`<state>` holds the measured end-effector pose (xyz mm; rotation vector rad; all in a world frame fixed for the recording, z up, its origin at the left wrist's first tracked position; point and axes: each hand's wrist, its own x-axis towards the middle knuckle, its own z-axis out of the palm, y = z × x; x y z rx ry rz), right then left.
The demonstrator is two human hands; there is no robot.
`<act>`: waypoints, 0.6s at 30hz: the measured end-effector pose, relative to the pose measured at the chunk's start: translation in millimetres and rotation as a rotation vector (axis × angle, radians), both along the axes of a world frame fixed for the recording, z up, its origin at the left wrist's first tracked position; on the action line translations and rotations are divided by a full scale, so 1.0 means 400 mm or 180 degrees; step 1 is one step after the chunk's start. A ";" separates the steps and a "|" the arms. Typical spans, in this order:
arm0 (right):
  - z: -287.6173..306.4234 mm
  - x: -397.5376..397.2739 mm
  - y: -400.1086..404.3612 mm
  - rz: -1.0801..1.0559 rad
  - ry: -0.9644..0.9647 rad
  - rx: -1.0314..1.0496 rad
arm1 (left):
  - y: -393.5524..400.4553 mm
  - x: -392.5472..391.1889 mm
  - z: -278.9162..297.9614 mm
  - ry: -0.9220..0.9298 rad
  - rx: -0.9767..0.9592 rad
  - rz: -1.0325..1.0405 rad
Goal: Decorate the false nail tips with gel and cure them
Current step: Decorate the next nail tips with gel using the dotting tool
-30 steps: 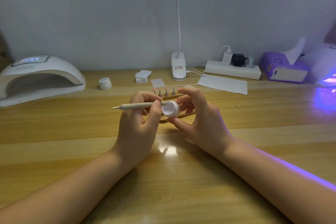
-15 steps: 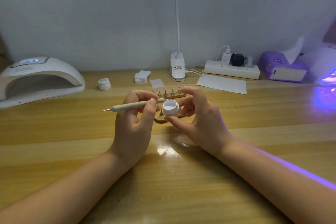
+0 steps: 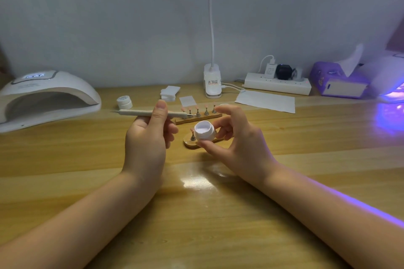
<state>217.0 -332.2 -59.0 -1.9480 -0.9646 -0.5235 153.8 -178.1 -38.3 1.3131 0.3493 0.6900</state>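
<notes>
Since half a second ago: left hand (image 3: 148, 135) lifted and rolled back, thumb now upright, drawing the dotting tool (image 3: 144, 112) clear of the gel jar (image 3: 204, 132) — tip no longer at the rim, shaft lying level above the surface (image 3: 65, 159). Still pinched between thumb and fingers. Right hand (image 3: 236, 142) unchanged in grip: open white jar held between thumb below and fingers behind, a little lower than before, mouth tilted toward the camera.

Directly behind the jar, a small oval wooden stand (image 3: 189, 143) carrying at least one nail tip (image 3: 192, 131); partly hidden by the jar. Farther back, a long wooden bar (image 3: 197, 118) with five pink tips on metal pegs, the tool's working end just over its left part.

Open room: broad bare wood in front of both forearms and to the left of the left hand. Far edge crowded along the wall.

Counts: two curing lamps — white lamp (image 3: 47, 98) at left, lit lamp (image 3: 393, 85) at right, casting violet; one closed spare jar (image 3: 124, 102); one power strip (image 3: 277, 86); one paper sheet (image 3: 265, 101); one tissue box (image 3: 337, 82).
</notes>
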 end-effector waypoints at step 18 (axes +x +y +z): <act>-0.002 0.004 -0.002 -0.0017 -0.0045 -0.0008 | 0.015 0.001 0.006 -0.0277 -0.0144 -0.0301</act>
